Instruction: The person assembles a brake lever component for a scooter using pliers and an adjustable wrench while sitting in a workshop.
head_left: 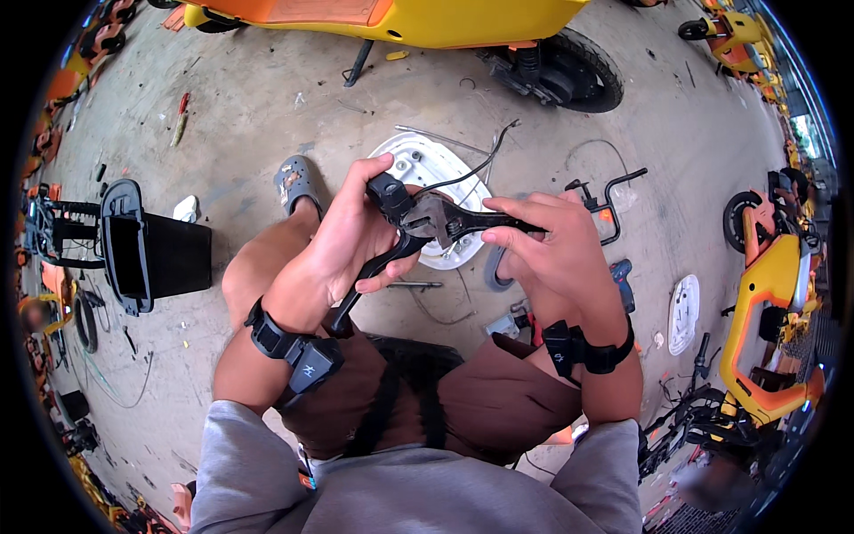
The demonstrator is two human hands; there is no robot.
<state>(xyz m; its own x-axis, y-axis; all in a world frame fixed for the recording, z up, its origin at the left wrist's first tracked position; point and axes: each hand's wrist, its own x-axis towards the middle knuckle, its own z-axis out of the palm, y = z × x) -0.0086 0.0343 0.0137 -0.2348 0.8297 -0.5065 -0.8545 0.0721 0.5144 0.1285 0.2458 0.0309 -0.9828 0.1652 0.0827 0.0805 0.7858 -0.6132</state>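
Observation:
My left hand (342, 222) is wrapped round a black brake lever (378, 264) with a blocky clamp end (389, 193). A thin black cable (485, 162) trails from near the clamp toward the far right. In my right hand (559, 238), an adjustable wrench (471, 220) is gripped by its dark handle between thumb and fingers. The metal jaws of the wrench lie against the lever near its clamp. Whether they grip a nut there cannot be made out. Beneath both hands, a white plastic panel (461, 164) with several holes rests on the floor.
A yellow scooter (463, 25) stands ahead on its kickstand. At left is a black bin-shaped part (173, 260); at right, a bent black bar (612, 203), a blue power tool (622, 283), a white panel (683, 313) and a yellow scooter frame (747, 316).

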